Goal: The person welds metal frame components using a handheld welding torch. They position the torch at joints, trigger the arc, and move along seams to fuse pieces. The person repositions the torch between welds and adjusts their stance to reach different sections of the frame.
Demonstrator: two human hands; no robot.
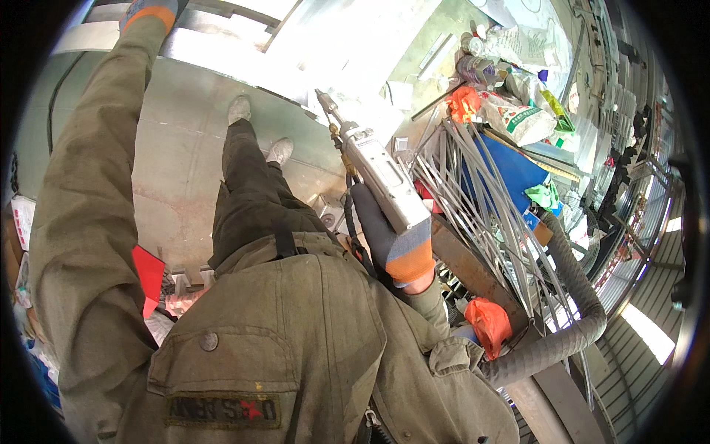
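Observation:
My right hand (381, 237), in a grey glove with a blue and orange cuff, is wrapped round a silver handheld welding gun (381, 174). The gun tilts up and to the left, its narrow nozzle pointing toward the bright white work surface. A dark cable and a brass-coloured fitting run along its left side. At the upper left my left arm reaches far forward. My left hand (151, 9), also gloved, is by pale metal bars (214, 33) at the picture's edge. Its fingers are cut off by the rim, so their pose cannot be made out.
Thin metal strips (495, 214) lie in a heap to my right, beside a blue panel (510, 170). A thick grey hose (580, 311) curves past an orange bag (488, 325). Bags and wrappings (518, 118) are piled farther off. A red sheet (148, 277) is near my left arm.

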